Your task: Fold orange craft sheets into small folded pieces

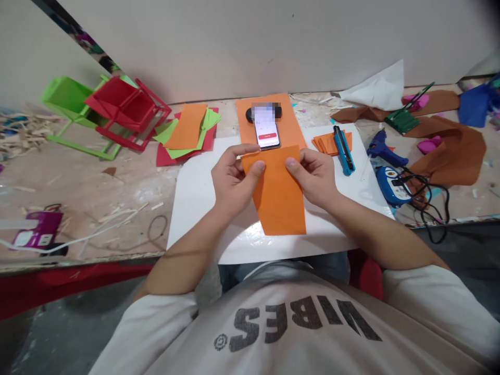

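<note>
Between both hands I hold a piece of orange paper (279, 200), wide at the top and narrower toward its lower edge. My left hand (236, 179) pinches its upper left corner, thumb on the front face. At the upper right corner my right hand (314, 177) grips the same sheet, its thumb also in front and the fingers behind. The sheet is held over a white board (195, 203). Just beyond its top edge a lit smartphone (267, 133) lies on a larger orange sheet (295, 125).
A blue utility knife (344, 150) rests by small orange strips (322, 145) on the right, near a blue glue gun (386, 148) and a blue power socket with black cable (392, 186). Leftward are coloured sheets (187, 127), small red (125, 107) and green (70, 99) chairs, and a purple device (41, 229).
</note>
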Motion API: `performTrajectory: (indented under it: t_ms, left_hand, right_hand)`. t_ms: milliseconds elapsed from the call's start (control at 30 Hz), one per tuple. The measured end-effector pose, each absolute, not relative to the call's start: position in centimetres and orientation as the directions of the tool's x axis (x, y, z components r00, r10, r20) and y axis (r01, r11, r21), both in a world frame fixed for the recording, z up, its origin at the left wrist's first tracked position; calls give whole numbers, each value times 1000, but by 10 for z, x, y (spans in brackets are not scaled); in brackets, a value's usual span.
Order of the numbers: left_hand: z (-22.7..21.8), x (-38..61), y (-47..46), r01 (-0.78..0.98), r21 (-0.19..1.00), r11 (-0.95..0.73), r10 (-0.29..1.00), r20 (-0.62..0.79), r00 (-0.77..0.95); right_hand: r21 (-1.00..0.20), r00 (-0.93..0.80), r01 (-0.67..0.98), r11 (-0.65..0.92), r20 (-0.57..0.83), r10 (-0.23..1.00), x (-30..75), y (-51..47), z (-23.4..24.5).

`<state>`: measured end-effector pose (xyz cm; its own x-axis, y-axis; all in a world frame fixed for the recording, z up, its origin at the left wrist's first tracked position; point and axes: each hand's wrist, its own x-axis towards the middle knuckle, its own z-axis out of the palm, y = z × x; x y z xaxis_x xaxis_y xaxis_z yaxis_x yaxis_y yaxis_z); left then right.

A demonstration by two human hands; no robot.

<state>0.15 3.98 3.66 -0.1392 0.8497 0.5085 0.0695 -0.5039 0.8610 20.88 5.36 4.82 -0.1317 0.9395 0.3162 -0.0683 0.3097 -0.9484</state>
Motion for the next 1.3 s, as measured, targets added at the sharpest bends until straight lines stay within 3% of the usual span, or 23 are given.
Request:
performTrajectory:
  t_ms: [167, 400, 700, 1133, 1300]
  left_hand:
    - [32, -5, 47, 49, 885, -462, 868, 463, -176]
    - [33, -5, 54, 130, 860, -493, 819, 510, -263]
    - [38, -3, 54, 7, 951, -308, 925, 301, -232]
    - [32, -2, 65, -39, 951, -306, 925, 287, -247]
    - [34, 0, 66, -53, 972, -229, 940, 207, -271]
  right_hand:
    - [-937, -107, -22, 350, 350, 931, 211, 59, 46]
    - [-930, -128, 25, 366, 361, 924, 210, 62, 46]
    - [-936, -90, 8, 352, 350, 932, 211, 68, 37]
    - [-938, -91, 49, 343, 338, 937, 213, 79, 32]
    - [-954, -87, 14, 300, 298, 951, 208, 79, 27]
